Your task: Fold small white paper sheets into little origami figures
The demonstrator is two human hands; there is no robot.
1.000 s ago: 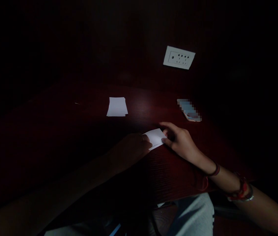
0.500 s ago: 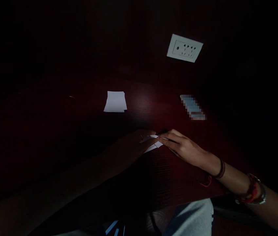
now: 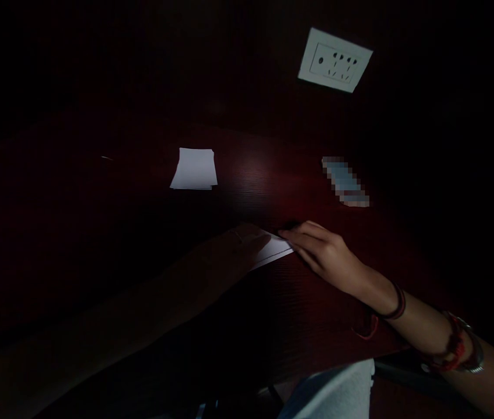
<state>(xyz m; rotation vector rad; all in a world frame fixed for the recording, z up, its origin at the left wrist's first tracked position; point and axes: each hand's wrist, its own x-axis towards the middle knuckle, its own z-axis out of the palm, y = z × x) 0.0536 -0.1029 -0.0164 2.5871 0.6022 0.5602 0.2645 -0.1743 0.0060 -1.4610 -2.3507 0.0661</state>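
A small folded piece of white paper (image 3: 272, 250) lies on the dark red tabletop between my two hands, showing a dark line along its near edge. My left hand (image 3: 240, 247), deep in shadow and wearing a ring, covers the paper's left part with the thumb on top; its other fingers are hard to make out. My right hand (image 3: 320, 250) has its fingers pressed together on the paper's right corner. Farther back lies a stack of white paper sheets (image 3: 194, 169), touched by neither hand.
A pixelated phone-like thing (image 3: 346, 181) lies at the back right of the tabletop (image 3: 247, 195). On the wall above it is a white socket plate (image 3: 335, 60). Bracelets (image 3: 458, 343) circle my right forearm, and a red cord hangs by the wrist. Much of the scene is dark.
The paper has turned from a raised, partly bent shape to lying flatter. My left hand has shifted slightly left, baring more of it. The view has tilted a little.
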